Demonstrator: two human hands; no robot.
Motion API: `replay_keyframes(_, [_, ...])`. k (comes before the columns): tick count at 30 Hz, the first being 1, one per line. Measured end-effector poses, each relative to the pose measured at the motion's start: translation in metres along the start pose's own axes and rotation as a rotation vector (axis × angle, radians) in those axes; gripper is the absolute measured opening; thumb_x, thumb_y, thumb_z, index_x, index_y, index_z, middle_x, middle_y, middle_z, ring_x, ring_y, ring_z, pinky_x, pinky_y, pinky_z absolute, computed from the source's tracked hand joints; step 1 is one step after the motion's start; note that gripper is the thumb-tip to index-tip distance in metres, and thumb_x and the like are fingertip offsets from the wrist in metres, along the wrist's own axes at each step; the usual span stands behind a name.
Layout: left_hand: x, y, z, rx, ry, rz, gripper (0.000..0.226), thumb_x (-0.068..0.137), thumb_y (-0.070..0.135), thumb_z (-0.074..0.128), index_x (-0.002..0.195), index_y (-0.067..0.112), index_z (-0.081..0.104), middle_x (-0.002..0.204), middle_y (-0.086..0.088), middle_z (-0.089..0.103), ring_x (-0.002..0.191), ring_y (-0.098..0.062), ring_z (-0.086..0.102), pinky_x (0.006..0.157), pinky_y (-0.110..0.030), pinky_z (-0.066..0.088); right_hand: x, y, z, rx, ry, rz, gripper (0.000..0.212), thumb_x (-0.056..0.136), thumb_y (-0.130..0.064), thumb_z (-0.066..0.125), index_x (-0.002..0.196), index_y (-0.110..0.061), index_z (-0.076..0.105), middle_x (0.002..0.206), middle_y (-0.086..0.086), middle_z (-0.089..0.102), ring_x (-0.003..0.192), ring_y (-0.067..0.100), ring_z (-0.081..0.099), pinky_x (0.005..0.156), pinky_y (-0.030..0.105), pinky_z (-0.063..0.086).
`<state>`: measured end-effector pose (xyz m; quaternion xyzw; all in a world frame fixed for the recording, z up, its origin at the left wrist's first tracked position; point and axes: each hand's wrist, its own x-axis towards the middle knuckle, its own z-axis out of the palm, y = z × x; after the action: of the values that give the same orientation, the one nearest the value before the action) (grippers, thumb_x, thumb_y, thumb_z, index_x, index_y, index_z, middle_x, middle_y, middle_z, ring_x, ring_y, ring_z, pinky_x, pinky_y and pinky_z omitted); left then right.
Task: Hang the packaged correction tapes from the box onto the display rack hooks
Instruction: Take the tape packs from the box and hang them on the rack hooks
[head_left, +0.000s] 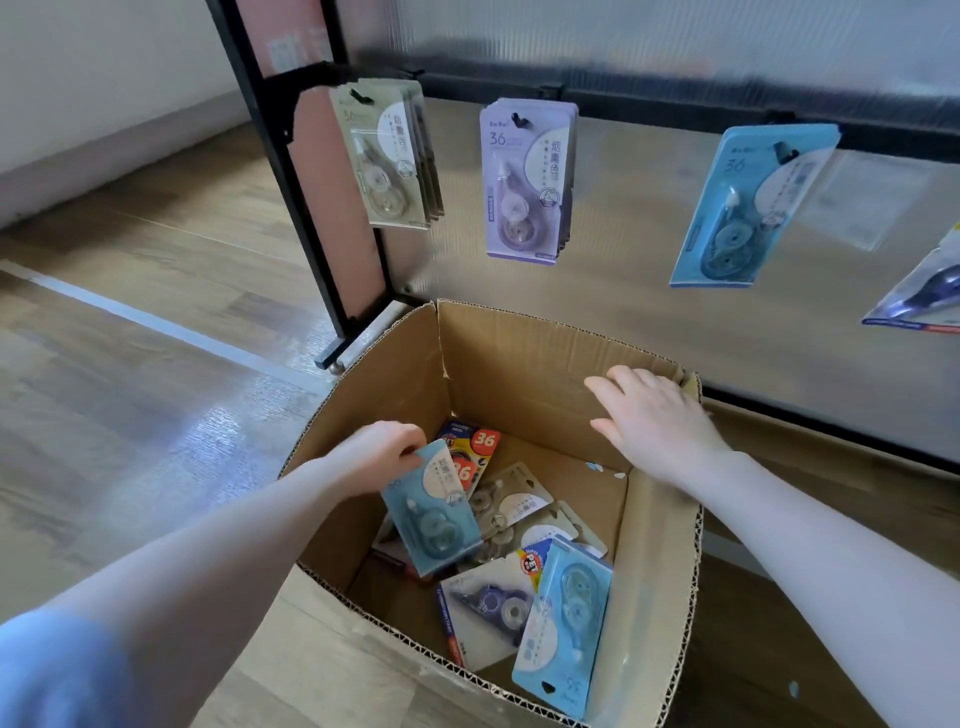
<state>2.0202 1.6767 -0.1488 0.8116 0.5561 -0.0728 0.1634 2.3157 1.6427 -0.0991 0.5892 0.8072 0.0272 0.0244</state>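
Lower centre of the frame: open cardboard box (519, 379) on a wood-look floor (130, 322), flaps up, standing in front of the display rack (291, 156).

Left hand (384, 454) reaches over the box's left wall and pinches the top edge of a blue packaged correction tape (431, 514) between thumb and fingers; the pack hangs tilted inside the box, above the loose pile.

Right hand (657, 421) is spread flat, fingers straight and relaxed, holding nothing, at the box's far right corner, upper right of the box. Contact with the cardboard: cannot tell.

Box contents: a second blue pack (563, 618) leaning against the right wall, lower right; a white-backed pack with a dark dispenser (485, 603) beside it; beige packs (519, 506) in the middle; packs with red "36" labels (475, 452) toward the far side.

Upper part of the frame, on hooks, left to right: a beige stack (387, 156), a lavender stack (527, 176), a blue pack (743, 208) hanging slanted. Another pack (924, 291) is cut off at the right edge.
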Motion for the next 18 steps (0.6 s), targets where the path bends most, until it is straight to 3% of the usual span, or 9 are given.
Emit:
replay_keyframes(4, [-0.003, 0.002, -0.016, 0.040, 0.115, 0.006, 0.020, 0.099, 0.026, 0.039, 0.105, 0.015, 0.054, 0.103, -0.003, 0.051, 0.094, -0.022, 0.054, 0.072, -0.033, 0.045, 0.002, -0.006, 0.001, -0.041, -0.032, -0.140, 0.041, 0.097, -0.036, 0.040, 0.135, -0.020, 0.034, 0.130, 0.004, 0.044, 0.120, 0.022, 0.042, 0.103, 0.034, 0.035])
replay_keyframes(13, [-0.002, 0.005, -0.024, 0.119, 0.217, 0.003, 0.024, 0.100, 0.027, 0.034, 0.113, 0.017, 0.052, 0.108, -0.003, 0.051, 0.082, -0.018, 0.051, 0.054, -0.025, 0.035, 0.001, -0.046, 0.014, -0.117, -0.161, -0.407, 0.039, 0.097, -0.029, 0.045, 0.133, -0.015, 0.040, 0.128, 0.008, 0.048, 0.114, 0.023, 0.048, 0.097, 0.033, 0.043])
replay_keyframes(18, [-0.002, 0.005, -0.025, 0.132, 0.246, -0.001, 0.025, 0.100, 0.028, 0.034, 0.115, 0.017, 0.051, 0.110, -0.004, 0.051, 0.088, -0.020, 0.055, 0.059, -0.029, 0.042, 0.001, -0.063, 0.032, -0.176, -0.275, -0.541, 0.035, 0.095, -0.023, 0.050, 0.129, -0.015, 0.043, 0.122, 0.009, 0.051, 0.107, 0.022, 0.051, 0.086, 0.030, 0.044])
